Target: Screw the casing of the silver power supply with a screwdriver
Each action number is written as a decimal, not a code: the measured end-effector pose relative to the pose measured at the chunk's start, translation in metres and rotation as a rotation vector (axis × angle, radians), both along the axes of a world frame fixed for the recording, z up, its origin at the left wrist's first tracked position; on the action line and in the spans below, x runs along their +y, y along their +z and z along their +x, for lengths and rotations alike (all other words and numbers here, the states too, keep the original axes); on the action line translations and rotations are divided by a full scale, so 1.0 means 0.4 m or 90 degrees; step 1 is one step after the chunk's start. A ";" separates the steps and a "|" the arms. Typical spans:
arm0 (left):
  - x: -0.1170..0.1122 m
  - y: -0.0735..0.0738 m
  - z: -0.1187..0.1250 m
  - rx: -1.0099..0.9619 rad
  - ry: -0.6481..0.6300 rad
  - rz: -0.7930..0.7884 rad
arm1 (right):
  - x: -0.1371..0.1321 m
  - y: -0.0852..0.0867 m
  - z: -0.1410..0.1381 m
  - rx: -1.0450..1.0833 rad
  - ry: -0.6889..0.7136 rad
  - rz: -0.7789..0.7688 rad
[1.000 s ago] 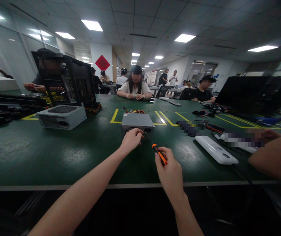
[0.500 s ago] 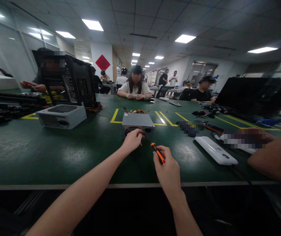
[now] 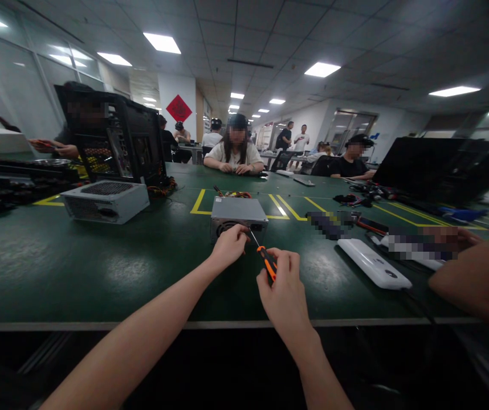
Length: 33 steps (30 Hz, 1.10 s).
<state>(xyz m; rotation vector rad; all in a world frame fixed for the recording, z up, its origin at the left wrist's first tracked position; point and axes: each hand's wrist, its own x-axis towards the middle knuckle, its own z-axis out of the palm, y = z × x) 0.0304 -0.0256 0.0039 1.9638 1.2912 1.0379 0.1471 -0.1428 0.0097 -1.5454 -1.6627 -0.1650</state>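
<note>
A grey computer power supply point(image 3: 239, 209) sits on the green table in front of me, its fan and socket side facing me. My left hand point(image 3: 229, 245) is at that side with its fingers closed in a pinch near the screwdriver's tip; what they pinch, if anything, is hidden. In my right hand point(image 3: 285, 287) is an orange and black screwdriver point(image 3: 265, 261), held by the handle. Its thin shaft slants up and left to the power supply's front, by my left fingertips. Coloured cables point(image 3: 238, 195) show behind the power supply.
To the left stand a second power supply point(image 3: 105, 200) and an open black computer case point(image 3: 129, 136). On the right lie a white device point(image 3: 373, 263), tools and cables. A neighbour's arm point(image 3: 479, 273) rests at the right edge. Another person point(image 3: 236, 151) sits opposite.
My right hand has shifted slightly left, and the screwdriver handle with it. The screwdriver's shaft now shows more clearly. My left hand stays at the power supply.
</note>
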 end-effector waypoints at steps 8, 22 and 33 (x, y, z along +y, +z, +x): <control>-0.020 0.023 -0.004 0.129 0.096 0.184 | 0.023 0.045 0.021 -0.090 -0.016 0.170; 0.017 0.031 -0.018 0.319 0.121 0.445 | 0.050 0.027 0.046 -0.302 0.085 0.247; 0.032 0.044 -0.010 0.394 0.134 0.451 | 0.132 0.045 0.122 -0.473 0.402 0.370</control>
